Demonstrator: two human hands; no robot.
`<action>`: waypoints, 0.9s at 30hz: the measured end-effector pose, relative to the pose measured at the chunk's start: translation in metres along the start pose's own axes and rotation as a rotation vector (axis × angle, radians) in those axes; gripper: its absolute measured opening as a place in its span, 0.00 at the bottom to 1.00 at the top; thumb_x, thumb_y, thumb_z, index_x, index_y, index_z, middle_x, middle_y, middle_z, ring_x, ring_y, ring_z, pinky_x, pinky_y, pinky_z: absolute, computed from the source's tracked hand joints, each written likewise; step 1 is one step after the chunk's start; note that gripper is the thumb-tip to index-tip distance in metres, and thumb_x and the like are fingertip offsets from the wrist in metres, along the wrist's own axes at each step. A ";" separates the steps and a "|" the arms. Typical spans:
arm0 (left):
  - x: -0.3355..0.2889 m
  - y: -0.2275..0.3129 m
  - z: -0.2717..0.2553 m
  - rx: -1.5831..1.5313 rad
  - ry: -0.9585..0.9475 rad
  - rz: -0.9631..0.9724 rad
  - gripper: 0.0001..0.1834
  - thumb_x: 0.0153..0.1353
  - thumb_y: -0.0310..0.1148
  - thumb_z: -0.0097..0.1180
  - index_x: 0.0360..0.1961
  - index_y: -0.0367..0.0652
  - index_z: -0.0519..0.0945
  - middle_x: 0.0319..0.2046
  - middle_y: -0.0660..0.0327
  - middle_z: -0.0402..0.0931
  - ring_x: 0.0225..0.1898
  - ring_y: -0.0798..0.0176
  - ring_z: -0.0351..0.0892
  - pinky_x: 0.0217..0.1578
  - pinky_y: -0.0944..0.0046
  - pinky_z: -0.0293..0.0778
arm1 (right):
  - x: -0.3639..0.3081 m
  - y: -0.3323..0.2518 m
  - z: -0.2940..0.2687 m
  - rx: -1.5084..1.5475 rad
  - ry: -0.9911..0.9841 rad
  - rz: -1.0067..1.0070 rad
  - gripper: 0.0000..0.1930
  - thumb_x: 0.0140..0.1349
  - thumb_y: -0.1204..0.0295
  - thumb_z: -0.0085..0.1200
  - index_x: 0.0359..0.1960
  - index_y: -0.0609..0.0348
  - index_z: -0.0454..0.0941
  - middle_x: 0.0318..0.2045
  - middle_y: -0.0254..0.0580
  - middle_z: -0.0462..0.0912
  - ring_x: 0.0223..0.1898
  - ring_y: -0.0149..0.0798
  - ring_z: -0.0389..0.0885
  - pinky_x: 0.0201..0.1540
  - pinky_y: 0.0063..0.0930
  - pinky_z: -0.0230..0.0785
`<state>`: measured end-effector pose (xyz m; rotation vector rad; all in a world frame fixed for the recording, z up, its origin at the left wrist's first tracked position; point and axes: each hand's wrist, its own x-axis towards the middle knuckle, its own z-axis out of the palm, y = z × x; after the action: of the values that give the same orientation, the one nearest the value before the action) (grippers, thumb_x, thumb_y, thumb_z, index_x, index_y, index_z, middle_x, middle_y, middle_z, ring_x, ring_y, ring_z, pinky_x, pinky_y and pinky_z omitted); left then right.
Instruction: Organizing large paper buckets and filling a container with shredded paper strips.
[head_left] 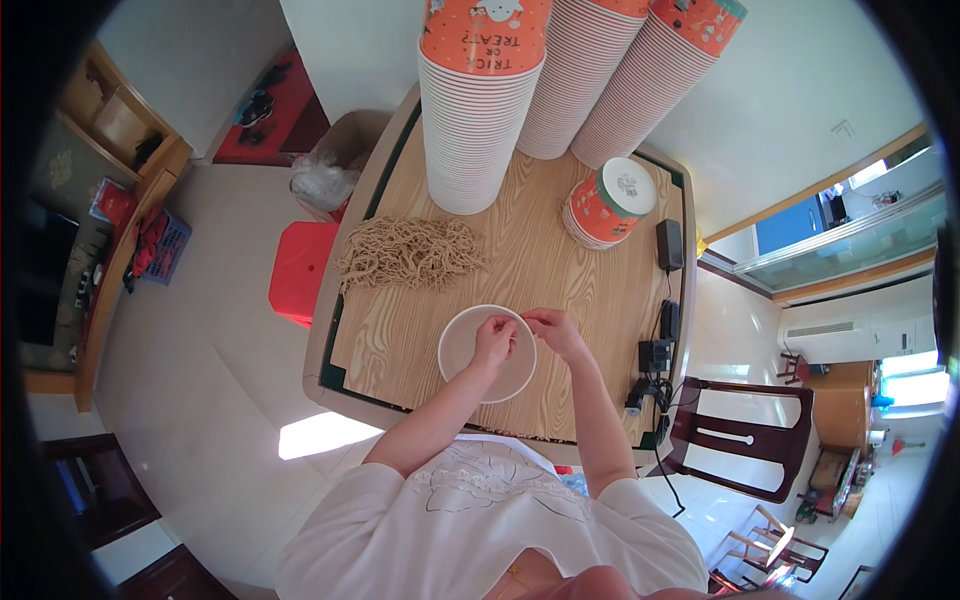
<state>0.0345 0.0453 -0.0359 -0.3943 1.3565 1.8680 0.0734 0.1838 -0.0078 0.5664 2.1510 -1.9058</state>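
A white-lined paper bucket (pixel 447 368) stands mouth up at the near edge of the table. My left hand (pixel 494 341) reaches over its rim and is inside the mouth, close to the right wall, with its fingers curled closed. Just outside that wall is my right hand (pixel 555 331), its thumb and fingertips pinched together at the rim. What either hand pinches is too small to make out. A tangled heap of tan cords (pixel 412 252) lies beyond the bucket to the left.
Tall stacks of nested paper buckets (pixel 475 140) rise at the table's far side. A shorter orange stack (pixel 600 208) sits upside down at right. Black power adapters (pixel 669 245) and cables line the right edge. A red stool (pixel 303 272) and dark wooden chair (pixel 745 438) flank the table.
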 end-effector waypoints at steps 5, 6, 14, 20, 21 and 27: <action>0.002 -0.001 -0.002 -0.002 -0.001 0.001 0.04 0.56 0.30 0.49 0.30 0.43 0.69 0.20 0.66 0.67 0.14 0.76 0.63 0.09 0.77 0.53 | 0.002 -0.003 0.001 0.018 -0.036 -0.006 0.09 0.56 0.74 0.49 0.38 0.63 0.77 0.28 0.32 0.77 0.29 0.24 0.71 0.33 0.18 0.64; 0.002 -0.001 -0.003 -0.005 0.004 0.001 0.04 0.56 0.30 0.49 0.30 0.43 0.69 0.20 0.66 0.67 0.14 0.76 0.63 0.09 0.77 0.53 | 0.003 -0.002 0.001 0.018 -0.038 -0.006 0.09 0.56 0.74 0.49 0.38 0.63 0.77 0.28 0.32 0.77 0.29 0.24 0.71 0.33 0.18 0.64; 0.000 0.001 -0.002 -0.011 0.000 0.010 0.04 0.57 0.31 0.49 0.30 0.43 0.69 0.19 0.66 0.67 0.13 0.76 0.62 0.09 0.77 0.52 | 0.013 0.016 0.001 0.076 -0.038 -0.127 0.08 0.56 0.77 0.50 0.37 0.63 0.76 0.27 0.33 0.78 0.29 0.25 0.73 0.34 0.18 0.66; -0.006 0.002 -0.009 0.624 0.052 0.539 0.10 0.51 0.28 0.53 0.35 0.40 0.70 0.25 0.61 0.70 0.22 0.64 0.72 0.19 0.68 0.68 | 0.014 0.017 0.003 0.048 0.037 -0.118 0.04 0.57 0.77 0.47 0.32 0.63 0.74 0.25 0.31 0.76 0.27 0.24 0.71 0.31 0.18 0.66; -0.022 0.018 -0.002 0.931 0.045 0.666 0.11 0.49 0.26 0.53 0.35 0.40 0.70 0.29 0.58 0.71 0.27 0.60 0.74 0.25 0.63 0.71 | 0.013 0.020 0.000 0.051 0.044 -0.115 0.04 0.57 0.77 0.47 0.32 0.63 0.74 0.25 0.31 0.76 0.27 0.24 0.71 0.31 0.18 0.66; -0.031 0.075 -0.003 1.565 -0.004 0.848 0.15 0.46 0.24 0.51 0.38 0.40 0.70 0.38 0.51 0.71 0.31 0.53 0.77 0.30 0.57 0.74 | 0.004 0.002 0.019 -0.337 0.284 -0.152 0.04 0.57 0.75 0.46 0.32 0.63 0.71 0.22 0.37 0.77 0.24 0.27 0.74 0.27 0.20 0.67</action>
<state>-0.0012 0.0201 0.0332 1.0985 2.6755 0.7242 0.0691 0.1654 -0.0138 0.6520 2.6923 -1.5508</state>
